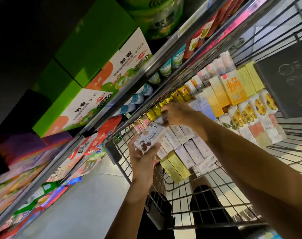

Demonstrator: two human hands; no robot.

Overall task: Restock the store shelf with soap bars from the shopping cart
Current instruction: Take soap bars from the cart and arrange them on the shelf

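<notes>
the left hand (143,152) grips a soap box (151,136) over the cart's (112,149) wire rim, long axis running toward 1 o'clock; the shelf (146,69) lies at 11 o'clock. the right hand (177,114), curled at 1 o'clock, pinches something i cannot tell among the cart's stacked boxes

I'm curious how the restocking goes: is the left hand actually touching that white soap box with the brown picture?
Touching. The head view shows the left hand gripping the white soap box, its fingers and thumb wrapped round the lower end.
</notes>
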